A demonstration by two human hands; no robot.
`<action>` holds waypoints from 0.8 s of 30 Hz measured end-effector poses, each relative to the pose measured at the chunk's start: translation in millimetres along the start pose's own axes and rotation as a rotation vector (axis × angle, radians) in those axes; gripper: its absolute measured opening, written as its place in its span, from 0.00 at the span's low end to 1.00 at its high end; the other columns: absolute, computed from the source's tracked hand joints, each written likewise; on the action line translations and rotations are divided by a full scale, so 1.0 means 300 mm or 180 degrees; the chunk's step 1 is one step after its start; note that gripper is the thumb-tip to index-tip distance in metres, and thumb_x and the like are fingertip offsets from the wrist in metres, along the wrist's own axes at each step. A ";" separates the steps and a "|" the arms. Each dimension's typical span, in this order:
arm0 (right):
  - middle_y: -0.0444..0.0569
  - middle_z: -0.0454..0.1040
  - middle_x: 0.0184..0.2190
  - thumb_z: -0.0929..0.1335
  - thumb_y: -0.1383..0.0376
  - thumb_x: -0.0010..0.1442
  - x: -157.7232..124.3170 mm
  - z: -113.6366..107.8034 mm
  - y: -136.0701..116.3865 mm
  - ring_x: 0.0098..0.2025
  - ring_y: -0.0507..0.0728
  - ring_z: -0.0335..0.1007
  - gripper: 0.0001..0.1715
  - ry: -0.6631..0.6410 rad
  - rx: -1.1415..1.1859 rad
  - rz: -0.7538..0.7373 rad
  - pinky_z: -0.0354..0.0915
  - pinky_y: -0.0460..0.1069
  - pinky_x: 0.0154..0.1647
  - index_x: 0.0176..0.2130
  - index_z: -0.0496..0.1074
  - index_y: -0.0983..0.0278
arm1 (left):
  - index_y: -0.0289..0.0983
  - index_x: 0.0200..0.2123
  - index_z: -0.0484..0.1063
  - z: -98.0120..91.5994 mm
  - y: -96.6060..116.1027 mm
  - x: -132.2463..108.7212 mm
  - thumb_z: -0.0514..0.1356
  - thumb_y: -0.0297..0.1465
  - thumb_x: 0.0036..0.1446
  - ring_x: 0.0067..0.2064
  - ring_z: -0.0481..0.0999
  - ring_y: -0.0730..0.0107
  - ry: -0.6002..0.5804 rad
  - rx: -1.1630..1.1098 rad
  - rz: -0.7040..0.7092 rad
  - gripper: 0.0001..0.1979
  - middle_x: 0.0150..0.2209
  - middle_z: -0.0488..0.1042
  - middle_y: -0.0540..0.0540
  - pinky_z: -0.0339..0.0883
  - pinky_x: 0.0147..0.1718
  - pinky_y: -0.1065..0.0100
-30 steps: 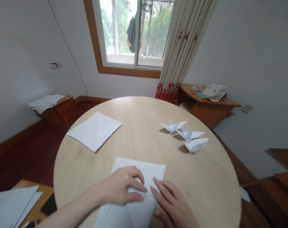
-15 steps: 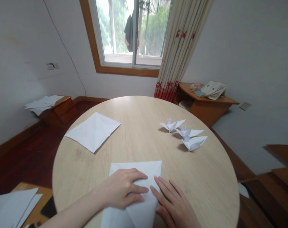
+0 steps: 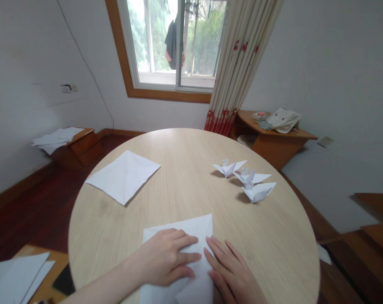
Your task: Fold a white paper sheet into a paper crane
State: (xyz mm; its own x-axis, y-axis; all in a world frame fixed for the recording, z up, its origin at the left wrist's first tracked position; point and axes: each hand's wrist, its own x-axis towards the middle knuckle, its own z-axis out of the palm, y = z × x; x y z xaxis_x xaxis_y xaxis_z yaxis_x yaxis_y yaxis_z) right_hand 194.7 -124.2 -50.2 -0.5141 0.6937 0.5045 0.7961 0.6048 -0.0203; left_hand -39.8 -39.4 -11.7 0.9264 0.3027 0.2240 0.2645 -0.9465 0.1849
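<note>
A partly folded sheet of white paper (image 3: 179, 223) lies at the near edge of the round table (image 3: 179, 173), with a folded flap showing below my hands. My left hand (image 3: 169, 257) rests across it, fingers spread and pressing flat on the paper. Along the sheet's right edge lies my right hand (image 3: 231, 268), fingers stretched out, its tips touching the paper and the rest on the tabletop. Neither hand grasps anything. The sheet's lower end runs out of view.
Three folded paper cranes (image 3: 244, 179) stand on the table's right side. A creased square sheet (image 3: 124, 177) lies at the left. More paper (image 3: 17, 274) and a dark flat object (image 3: 65, 280) are on a lower surface at the near left. A wooden corner shelf (image 3: 273, 131) stands behind.
The paper under my hands has turned slightly anticlockwise, its upper left corner now lower. My left hand has shifted a little right and down with it; my right hand has barely moved.
</note>
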 end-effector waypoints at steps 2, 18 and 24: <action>0.49 0.73 0.54 0.60 0.66 0.68 0.000 0.000 0.002 0.56 0.56 0.69 0.19 -0.0019 -0.0056 -0.0028 0.70 0.52 0.52 0.55 0.70 0.61 | 0.42 0.51 0.72 0.001 0.003 0.001 0.56 0.43 0.64 0.42 0.74 0.60 0.0022 0.0029 0.0007 0.17 0.52 0.73 0.45 0.66 0.37 0.62; 0.47 0.61 0.62 0.61 0.62 0.68 0.033 -0.049 0.051 0.63 0.58 0.60 0.24 -0.1011 0.0307 0.0294 0.64 0.56 0.59 0.63 0.61 0.59 | 0.39 0.51 0.69 0.023 0.003 0.010 0.52 0.39 0.67 0.45 0.72 0.60 0.0227 0.0123 0.0004 0.15 0.50 0.73 0.42 0.63 0.43 0.61; 0.46 0.63 0.62 0.61 0.59 0.69 0.091 -0.065 0.102 0.64 0.59 0.58 0.21 -0.1163 0.0641 0.0427 0.58 0.62 0.63 0.60 0.65 0.53 | 0.39 0.52 0.69 0.012 -0.008 0.011 0.54 0.36 0.66 0.45 0.72 0.61 0.0196 0.0220 -0.0031 0.14 0.49 0.73 0.43 0.62 0.43 0.62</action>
State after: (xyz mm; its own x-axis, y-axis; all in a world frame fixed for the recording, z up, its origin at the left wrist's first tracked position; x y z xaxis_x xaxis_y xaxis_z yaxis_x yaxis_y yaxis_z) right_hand 211.2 -94.6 -20.2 -0.5184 0.8422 0.1480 0.8040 0.5391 -0.2510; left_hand -36.6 -36.5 -14.7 0.9060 0.3163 0.2811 0.2934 -0.9483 0.1213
